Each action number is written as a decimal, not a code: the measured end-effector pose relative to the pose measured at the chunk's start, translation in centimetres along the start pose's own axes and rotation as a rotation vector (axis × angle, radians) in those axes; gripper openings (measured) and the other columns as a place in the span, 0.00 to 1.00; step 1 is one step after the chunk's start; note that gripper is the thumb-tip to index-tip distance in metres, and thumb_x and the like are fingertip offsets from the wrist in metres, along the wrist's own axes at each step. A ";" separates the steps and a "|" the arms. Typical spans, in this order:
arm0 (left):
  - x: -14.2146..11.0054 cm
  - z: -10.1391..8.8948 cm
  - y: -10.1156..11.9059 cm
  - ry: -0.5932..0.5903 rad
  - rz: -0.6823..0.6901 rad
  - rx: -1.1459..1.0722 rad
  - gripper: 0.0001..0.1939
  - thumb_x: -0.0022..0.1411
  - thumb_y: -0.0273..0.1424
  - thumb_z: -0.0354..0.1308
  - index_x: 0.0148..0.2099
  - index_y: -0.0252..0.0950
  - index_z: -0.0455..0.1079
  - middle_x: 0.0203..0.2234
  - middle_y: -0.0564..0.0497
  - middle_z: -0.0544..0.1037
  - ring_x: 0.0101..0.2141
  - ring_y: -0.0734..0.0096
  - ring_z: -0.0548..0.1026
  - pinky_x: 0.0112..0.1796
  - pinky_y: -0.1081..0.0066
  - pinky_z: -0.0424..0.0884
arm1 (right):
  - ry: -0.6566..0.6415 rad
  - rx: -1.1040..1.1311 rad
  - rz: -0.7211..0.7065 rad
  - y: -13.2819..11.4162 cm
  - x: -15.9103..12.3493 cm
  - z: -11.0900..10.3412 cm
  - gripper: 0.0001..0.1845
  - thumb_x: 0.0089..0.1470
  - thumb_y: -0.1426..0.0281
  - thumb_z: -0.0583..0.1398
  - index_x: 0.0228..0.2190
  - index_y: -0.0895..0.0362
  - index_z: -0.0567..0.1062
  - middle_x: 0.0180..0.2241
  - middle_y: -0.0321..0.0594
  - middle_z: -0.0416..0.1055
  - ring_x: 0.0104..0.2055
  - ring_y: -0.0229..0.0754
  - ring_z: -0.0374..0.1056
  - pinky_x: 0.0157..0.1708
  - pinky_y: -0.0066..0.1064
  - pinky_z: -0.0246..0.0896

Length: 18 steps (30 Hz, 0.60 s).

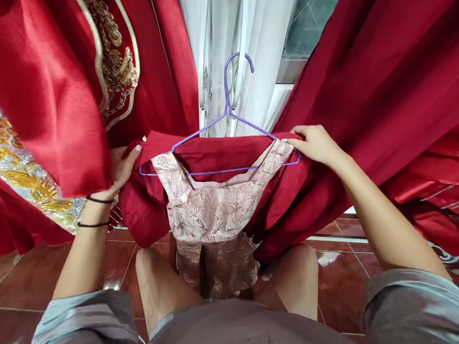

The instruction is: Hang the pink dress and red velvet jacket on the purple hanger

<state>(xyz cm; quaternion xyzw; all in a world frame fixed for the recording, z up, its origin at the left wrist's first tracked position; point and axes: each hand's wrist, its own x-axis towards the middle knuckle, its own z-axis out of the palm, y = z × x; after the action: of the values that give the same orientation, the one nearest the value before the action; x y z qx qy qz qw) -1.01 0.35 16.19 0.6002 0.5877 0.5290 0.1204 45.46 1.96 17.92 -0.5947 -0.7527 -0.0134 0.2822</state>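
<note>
A pale pink dress (214,212) with a raised floral pattern hangs by its wide shoulder straps from a purple hanger (227,105), in front of my body and between my knees. Behind the dress a plain red garment (225,148) is stretched from hand to hand. My left hand (124,169), with two dark bands at the wrist, pinches the red garment's upper edge near the hanger's left end. At the other end my right hand (315,143) is closed on the red cloth beside the dress's right strap. Part of its fingers is hidden. The hanger's hook points up, free.
Red drapes (376,77) fall close on the right, and a red fabric with gold embroidery (114,44) hangs at the left. Behind the hanger are white curtains (259,32) and a greenish glass pane (311,5). Reddish-brown tiles (15,284) cover the floor.
</note>
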 end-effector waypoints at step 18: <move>-17.3 17.3 5.4 -0.010 0.124 -0.117 0.11 0.67 0.31 0.45 0.44 0.35 0.68 0.31 0.44 0.78 0.32 0.64 0.76 0.37 0.68 0.70 | 0.454 0.082 0.297 -6.7 -9.0 7.0 0.19 0.53 0.63 0.53 0.46 0.58 0.65 0.35 0.49 0.72 0.31 0.51 0.68 0.34 0.40 0.61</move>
<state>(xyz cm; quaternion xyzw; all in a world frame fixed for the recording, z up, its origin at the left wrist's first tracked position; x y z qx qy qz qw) 19.86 -7.28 4.66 0.6299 0.5169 0.5659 0.1255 37.72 -5.53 10.16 -0.6684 -0.5746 -0.0742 0.4665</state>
